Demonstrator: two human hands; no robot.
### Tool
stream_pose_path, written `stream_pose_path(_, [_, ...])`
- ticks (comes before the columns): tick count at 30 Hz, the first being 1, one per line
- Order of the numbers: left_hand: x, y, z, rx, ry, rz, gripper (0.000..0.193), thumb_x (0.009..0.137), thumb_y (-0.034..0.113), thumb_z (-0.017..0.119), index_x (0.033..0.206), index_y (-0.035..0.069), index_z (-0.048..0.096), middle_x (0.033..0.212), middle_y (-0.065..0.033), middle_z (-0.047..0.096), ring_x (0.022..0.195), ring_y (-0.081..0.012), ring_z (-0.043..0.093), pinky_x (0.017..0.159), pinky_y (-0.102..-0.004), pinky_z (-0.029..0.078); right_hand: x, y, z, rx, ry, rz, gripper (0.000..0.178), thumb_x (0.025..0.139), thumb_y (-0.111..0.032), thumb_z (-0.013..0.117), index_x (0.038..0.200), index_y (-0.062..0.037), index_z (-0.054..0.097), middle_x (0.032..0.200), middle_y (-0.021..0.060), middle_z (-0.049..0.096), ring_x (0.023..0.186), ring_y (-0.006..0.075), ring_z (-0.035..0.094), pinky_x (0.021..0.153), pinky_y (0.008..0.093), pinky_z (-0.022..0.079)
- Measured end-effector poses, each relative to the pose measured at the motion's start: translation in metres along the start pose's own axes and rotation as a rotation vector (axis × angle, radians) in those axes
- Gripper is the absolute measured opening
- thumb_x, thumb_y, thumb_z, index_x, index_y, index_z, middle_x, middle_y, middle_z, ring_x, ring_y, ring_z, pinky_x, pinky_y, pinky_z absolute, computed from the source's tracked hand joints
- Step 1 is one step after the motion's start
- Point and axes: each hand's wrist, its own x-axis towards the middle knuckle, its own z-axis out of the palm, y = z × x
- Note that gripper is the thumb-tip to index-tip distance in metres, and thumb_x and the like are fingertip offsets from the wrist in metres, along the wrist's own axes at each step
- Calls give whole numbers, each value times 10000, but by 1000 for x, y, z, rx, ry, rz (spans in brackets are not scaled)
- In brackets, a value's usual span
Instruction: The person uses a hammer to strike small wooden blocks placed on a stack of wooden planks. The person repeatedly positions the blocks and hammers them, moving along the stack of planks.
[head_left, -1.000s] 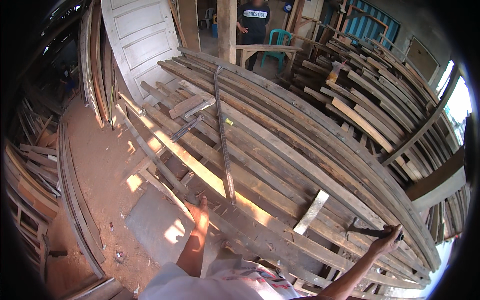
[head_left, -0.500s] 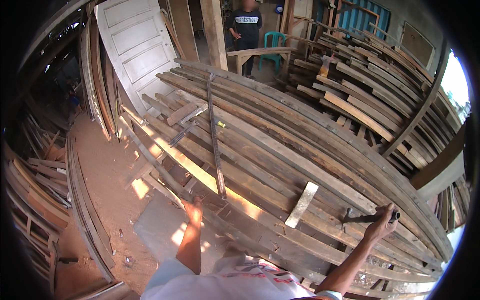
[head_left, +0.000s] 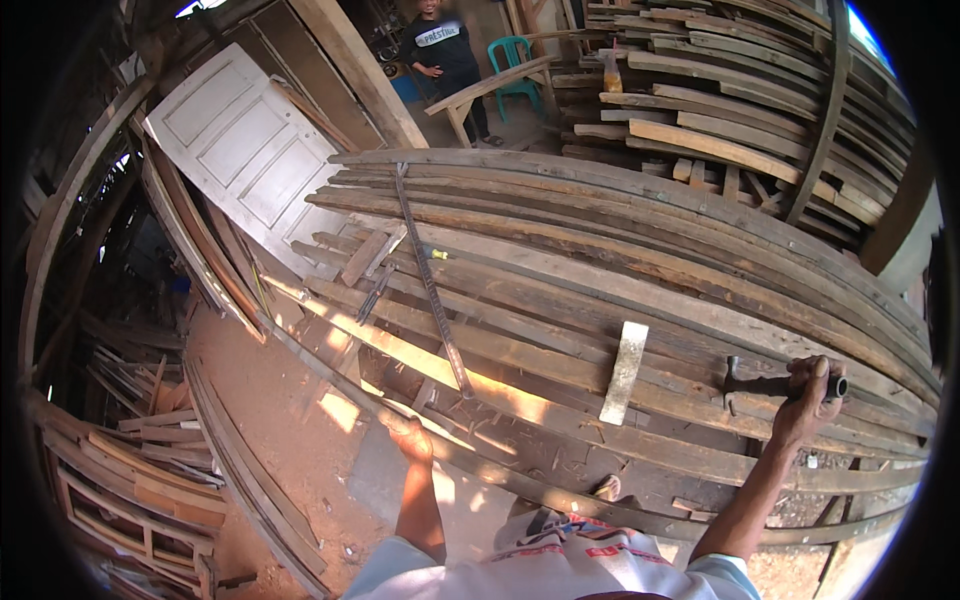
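My left hand (head_left: 410, 440) is closed around a long wooden beam (head_left: 535, 490), which runs along the near side of the timbers, in front of my body. Out to the right, my right hand (head_left: 812, 392) grips a hammer (head_left: 745, 382) by its dark handle; the head points left, over the timbers. Long weathered timbers (head_left: 560, 235) lie side by side before me. Across them rests a dark metal bar (head_left: 432, 285). A short whitish board (head_left: 624, 375) lies left of the hammer. Farther left are a pincer-like dark tool (head_left: 374, 296) and a small yellow-green tool (head_left: 438, 254).
A white panelled door (head_left: 250, 140) leans at the far left. Behind the timbers, a person (head_left: 440, 50) stands near a green chair (head_left: 515, 70). Stacked planks (head_left: 700, 110) fill the back right, with more scrap wood (head_left: 140, 480) on the left above the reddish ground (head_left: 250, 400).
My view has turned, so the scene appears tilted. The beam in my left hand has shifted and now stretches across in front of me. My right hand still holds the hammer.
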Motion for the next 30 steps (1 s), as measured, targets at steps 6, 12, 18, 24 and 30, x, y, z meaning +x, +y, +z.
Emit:
stream_pose_path(6, [-17, 133, 45, 595, 57, -297, 820, 986, 349, 688, 1602, -20, 292, 1608, -291, 367, 1483, -466, 353, 1235, -557, 275, 0, -6, 17, 15, -45, -90, 249, 1035, -229, 705, 937, -33, 587, 700, 53, 602, 646, 129, 557, 674, 308, 511])
stream_pose_path(12, [-72, 262, 138, 195, -523, -5, 765, 1003, 297, 676, 1582, -48, 313, 1575, -280, 411, 1492, -421, 371, 1235, -514, 291, -11, -15, 21, -22, -89, -137, 283, 1028, -261, 721, 926, -27, 599, 728, 79, 658, 636, 114, 582, 615, 276, 488])
stream_pose_path(18, [-117, 303, 246, 229, -905, -49, 1067, 884, 452, 799, 1630, -26, 205, 1545, -325, 407, 1454, -458, 388, 1194, -585, 307, -20, -14, 31, -81, -124, -91, 279, 1004, -246, 762, 919, -34, 601, 762, 69, 695, 611, 60, 555, 560, 218, 432])
stream_pose_path(24, [-127, 292, 280, 409, -929, 57, 1055, 864, 400, 811, 1644, 26, 207, 1481, -341, 444, 1418, -482, 413, 1200, -579, 317, -15, -15, 24, -59, -105, -124, 287, 1009, -252, 755, 905, -34, 601, 758, 77, 677, 635, 102, 590, 573, 243, 477])
stream_pose_path(30, [-115, 275, 257, 162, -908, -112, 883, 864, 297, 765, 1564, -18, 328, 1433, -320, 483, 1361, -485, 467, 1162, -511, 398, -14, -7, 21, -100, -132, -106, 271, 1030, -251, 714, 929, -23, 607, 751, 101, 675, 681, 141, 612, 655, 285, 510])
